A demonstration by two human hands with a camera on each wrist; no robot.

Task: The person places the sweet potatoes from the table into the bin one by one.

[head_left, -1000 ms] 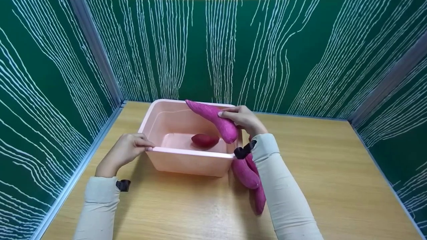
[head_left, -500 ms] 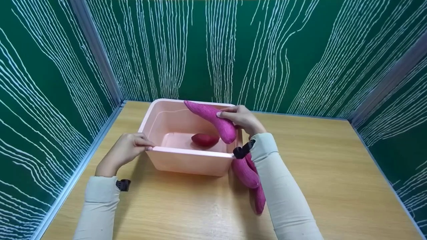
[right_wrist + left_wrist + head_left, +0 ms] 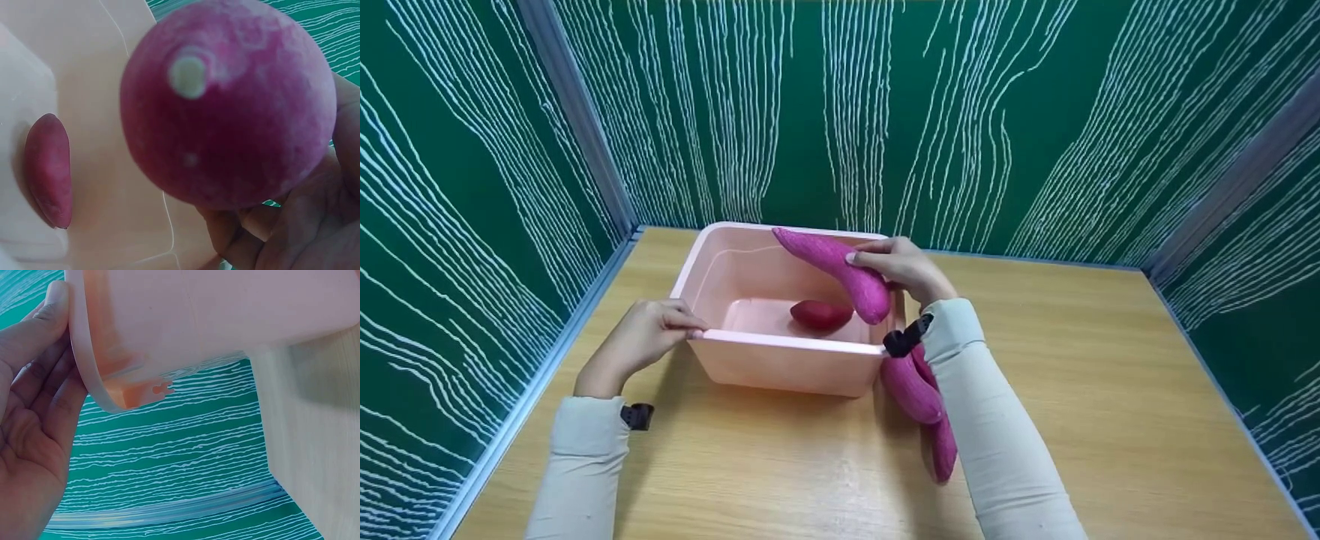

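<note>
Green walls (image 3: 952, 112) with wavy white lines surround a wooden table (image 3: 1110, 360). The right hand (image 3: 907, 268) pinches a long pink sweet potato (image 3: 823, 253), tilted over the bin (image 3: 787, 367); it sits very slightly farther left than a second ago. Below that grip, a red sweet potato (image 3: 821, 316) lies on the bin's floor; nearer the person, more pink roots (image 3: 910, 391) lie beside the bin. The left hand (image 3: 652, 330) still pinches the near-left rim.

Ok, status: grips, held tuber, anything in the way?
Left grip holds bin by rim. Right grip holds pink tuber over bin. Red tuber on bin floor, maybe in the way.
</note>
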